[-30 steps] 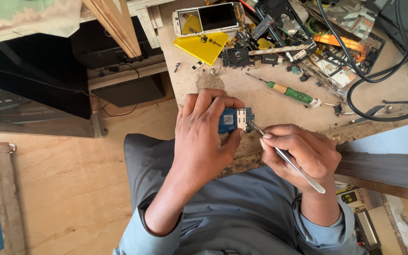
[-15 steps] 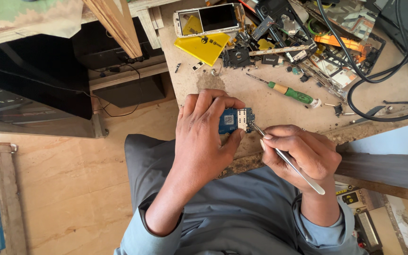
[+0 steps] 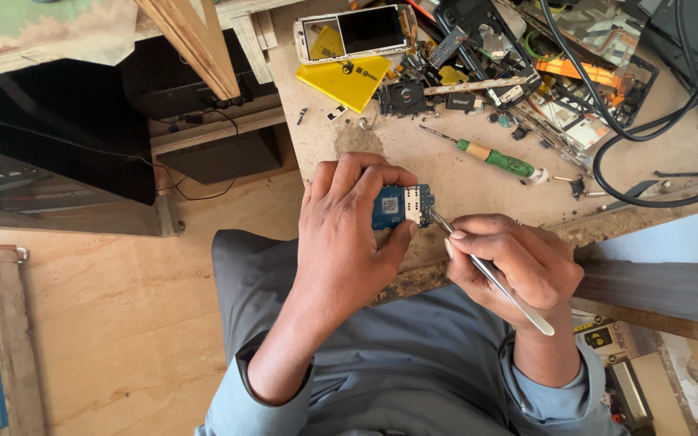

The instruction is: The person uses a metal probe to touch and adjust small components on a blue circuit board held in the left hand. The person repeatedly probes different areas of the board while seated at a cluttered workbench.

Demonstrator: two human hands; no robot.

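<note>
Left hand (image 3: 341,234) pinching blue circuit board (image 3: 397,207) at bench (image 3: 446,173) edge. Right hand (image 3: 510,262) gripping metal tweezers (image 3: 494,278), tip touching board at 3 o'clock. Green screwdriver (image 3: 498,159) lying at 1 o'clock. Probably mid-repair: board out, phone (image 3: 357,32) unassembled.

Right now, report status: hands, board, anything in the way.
Left hand grips blue circuit board. Right hand holds tweezers, tip at board's edge. Green screwdriver lies apart on the bench.
</note>
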